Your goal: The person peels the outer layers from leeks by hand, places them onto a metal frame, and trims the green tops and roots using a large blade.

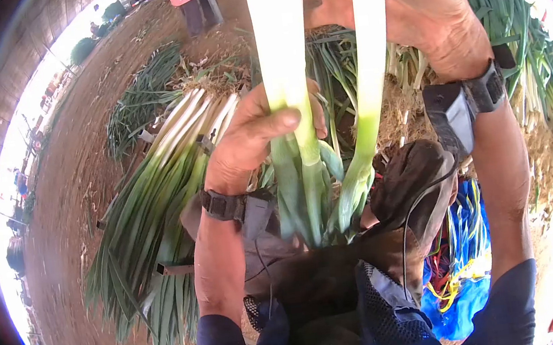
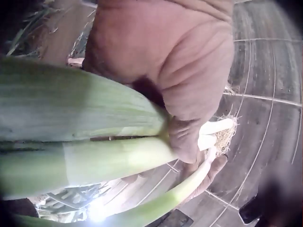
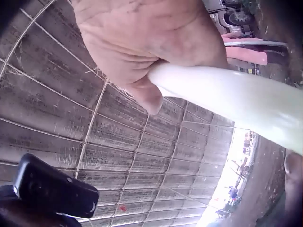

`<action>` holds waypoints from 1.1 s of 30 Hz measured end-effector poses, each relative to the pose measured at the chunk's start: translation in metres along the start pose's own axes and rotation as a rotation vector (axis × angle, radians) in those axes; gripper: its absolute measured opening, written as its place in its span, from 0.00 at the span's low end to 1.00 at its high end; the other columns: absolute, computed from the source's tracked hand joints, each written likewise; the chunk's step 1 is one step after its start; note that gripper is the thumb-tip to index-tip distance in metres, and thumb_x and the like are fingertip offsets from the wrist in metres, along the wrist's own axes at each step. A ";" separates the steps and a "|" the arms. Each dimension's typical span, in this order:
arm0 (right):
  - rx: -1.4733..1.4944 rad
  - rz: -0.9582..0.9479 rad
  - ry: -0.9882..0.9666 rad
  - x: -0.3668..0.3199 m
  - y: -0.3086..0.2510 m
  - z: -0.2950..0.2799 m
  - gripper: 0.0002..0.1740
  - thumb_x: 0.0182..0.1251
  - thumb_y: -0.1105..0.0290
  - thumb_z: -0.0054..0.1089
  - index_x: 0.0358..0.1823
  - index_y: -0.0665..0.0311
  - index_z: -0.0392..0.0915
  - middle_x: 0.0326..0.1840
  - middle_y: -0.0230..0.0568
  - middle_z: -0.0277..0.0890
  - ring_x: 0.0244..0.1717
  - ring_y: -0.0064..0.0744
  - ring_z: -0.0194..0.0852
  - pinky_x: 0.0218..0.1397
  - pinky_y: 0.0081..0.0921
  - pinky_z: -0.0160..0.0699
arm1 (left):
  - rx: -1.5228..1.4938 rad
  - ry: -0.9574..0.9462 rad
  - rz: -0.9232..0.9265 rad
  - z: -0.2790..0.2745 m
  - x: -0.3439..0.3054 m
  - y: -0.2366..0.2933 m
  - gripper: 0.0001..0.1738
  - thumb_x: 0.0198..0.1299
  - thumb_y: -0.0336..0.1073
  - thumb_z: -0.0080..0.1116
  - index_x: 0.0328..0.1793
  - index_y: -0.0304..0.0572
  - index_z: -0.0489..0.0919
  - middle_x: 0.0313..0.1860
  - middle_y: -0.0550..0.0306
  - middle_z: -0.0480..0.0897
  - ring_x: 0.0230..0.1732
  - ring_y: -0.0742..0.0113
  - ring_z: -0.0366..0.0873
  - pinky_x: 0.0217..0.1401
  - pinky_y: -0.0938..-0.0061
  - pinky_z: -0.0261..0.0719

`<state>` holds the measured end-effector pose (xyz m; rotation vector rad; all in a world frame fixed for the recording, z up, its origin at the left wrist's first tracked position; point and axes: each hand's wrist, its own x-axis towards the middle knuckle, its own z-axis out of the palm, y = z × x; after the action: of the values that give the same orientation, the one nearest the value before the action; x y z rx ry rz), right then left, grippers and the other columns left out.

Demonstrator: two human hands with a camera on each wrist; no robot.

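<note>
Several thick scallions (image 1: pixel 282 50) with white stems and green leaves are held up in front of the body. My left hand (image 1: pixel 255 131) grips them where white turns green, its thumb across the front. In the left wrist view, my left hand (image 2: pixel 165 61) is around the stalks, with rootlets (image 2: pixel 226 137) at their far end. My right hand (image 1: pixel 408 10) is higher, at the white ends, beside a separate stalk (image 1: pixel 368 48). In the right wrist view, my right hand (image 3: pixel 156 38) has its fingers around the white end of a stalk (image 3: pixel 227 94).
A pile of scallions (image 1: pixel 156 185) lies on the ground at the left, and more (image 1: pixel 528 65) are heaped at the right. Blue plastic and coloured ties (image 1: pixel 462 267) lie beside the right leg. Someone in pink and dark trousers (image 1: pixel 192 9) stands farther off.
</note>
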<state>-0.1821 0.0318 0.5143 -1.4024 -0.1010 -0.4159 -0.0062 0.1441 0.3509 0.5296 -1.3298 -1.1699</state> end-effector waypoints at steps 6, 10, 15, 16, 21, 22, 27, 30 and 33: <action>0.085 -0.262 0.014 -0.003 0.021 0.023 0.20 0.68 0.70 0.66 0.57 0.72 0.77 0.53 0.46 0.80 0.51 0.34 0.83 0.59 0.30 0.84 | 0.013 0.084 -0.132 0.016 0.000 -0.019 0.41 0.64 0.49 0.68 0.78 0.37 0.66 0.70 0.52 0.76 0.70 0.60 0.70 0.75 0.66 0.64; -0.172 0.060 0.562 0.004 0.008 0.037 0.21 0.67 0.70 0.66 0.57 0.75 0.76 0.52 0.47 0.80 0.48 0.34 0.82 0.55 0.28 0.84 | -0.032 0.111 -0.208 0.030 0.005 -0.037 0.46 0.60 0.50 0.71 0.79 0.35 0.63 0.69 0.48 0.75 0.68 0.58 0.74 0.71 0.60 0.72; -0.347 -0.097 0.512 0.019 0.030 -0.006 0.14 0.68 0.76 0.61 0.51 0.76 0.77 0.41 0.42 0.80 0.42 0.30 0.80 0.41 0.28 0.80 | 0.505 0.268 -0.042 0.077 0.010 -0.044 0.62 0.47 0.39 0.82 0.82 0.36 0.50 0.65 0.50 0.73 0.65 0.61 0.72 0.69 0.65 0.73; -0.345 -0.093 0.511 0.024 0.039 -0.003 0.14 0.68 0.76 0.61 0.51 0.76 0.77 0.41 0.42 0.80 0.42 0.30 0.80 0.41 0.28 0.80 | 0.748 0.376 -0.029 0.088 0.010 -0.042 0.66 0.42 0.32 0.84 0.83 0.36 0.48 0.65 0.49 0.73 0.64 0.61 0.72 0.67 0.66 0.74; -0.630 -0.443 0.349 0.047 0.048 0.032 0.20 0.67 0.75 0.60 0.58 0.75 0.71 0.47 0.46 0.76 0.44 0.32 0.77 0.43 0.22 0.81 | 0.423 0.491 -0.037 0.058 0.016 -0.056 0.38 0.48 0.14 0.66 0.68 0.37 0.69 0.43 0.57 0.80 0.41 0.71 0.79 0.40 0.75 0.82; -0.626 -0.346 0.247 0.038 0.027 0.041 0.24 0.69 0.73 0.60 0.63 0.74 0.68 0.53 0.51 0.74 0.51 0.36 0.75 0.50 0.24 0.81 | 0.335 0.511 -0.053 0.055 0.015 -0.050 0.35 0.48 0.12 0.64 0.66 0.37 0.72 0.40 0.58 0.81 0.38 0.71 0.81 0.34 0.77 0.82; -0.833 -0.116 0.146 -0.017 -0.007 0.068 0.35 0.73 0.61 0.59 0.73 0.74 0.60 0.66 0.60 0.70 0.65 0.46 0.72 0.65 0.30 0.80 | 0.164 0.462 0.140 0.024 -0.004 0.026 0.37 0.44 0.22 0.67 0.66 0.43 0.72 0.41 0.52 0.81 0.45 0.58 0.82 0.50 0.64 0.84; -0.984 -0.274 0.227 -0.021 0.003 0.053 0.36 0.74 0.54 0.59 0.72 0.74 0.63 0.64 0.56 0.73 0.57 0.44 0.77 0.61 0.29 0.82 | 0.196 0.291 0.326 -0.002 -0.032 0.079 0.39 0.41 0.30 0.68 0.66 0.49 0.71 0.44 0.56 0.77 0.49 0.58 0.76 0.62 0.56 0.74; -0.657 -0.256 0.115 -0.005 0.027 0.001 0.28 0.69 0.58 0.68 0.61 0.73 0.77 0.55 0.47 0.83 0.53 0.34 0.84 0.58 0.30 0.83 | 0.193 0.274 0.431 -0.005 -0.061 0.118 0.38 0.41 0.30 0.66 0.64 0.52 0.71 0.42 0.59 0.73 0.46 0.60 0.72 0.61 0.57 0.72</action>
<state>-0.1769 0.0366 0.4876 -2.0152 -0.0500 -0.7888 0.0498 0.2413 0.4222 0.4899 -1.2452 -0.5969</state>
